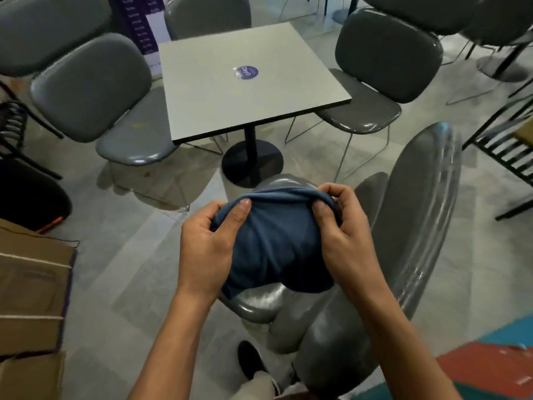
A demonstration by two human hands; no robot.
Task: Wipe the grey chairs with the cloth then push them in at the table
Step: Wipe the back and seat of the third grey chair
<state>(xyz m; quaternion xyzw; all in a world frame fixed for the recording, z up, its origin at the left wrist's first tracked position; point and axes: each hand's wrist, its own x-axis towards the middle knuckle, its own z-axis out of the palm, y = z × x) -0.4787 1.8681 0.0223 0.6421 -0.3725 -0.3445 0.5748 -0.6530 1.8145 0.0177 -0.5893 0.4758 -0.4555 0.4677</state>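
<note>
A dark blue cloth [277, 241] hangs stretched between both hands above the nearest grey chair [418, 226], which stands pulled out from the table. My left hand [207, 241] pinches the cloth's top left edge with thumb on top. My right hand [346, 232] pinches the top right edge the same way. The square grey table [213, 96] on its black pedestal stands ahead. A grey chair [95, 90] sits at its left side, another grey chair [383, 70] at its right, and a third chair [207, 13] at the far side.
Cardboard boxes [31, 284] are stacked at the left. A black slatted chair [507, 145] stands at the right edge. More grey chairs [450, 13] crowd the back right. A round purple sticker [245, 72] lies on the tabletop. My shoe [251, 359] shows below.
</note>
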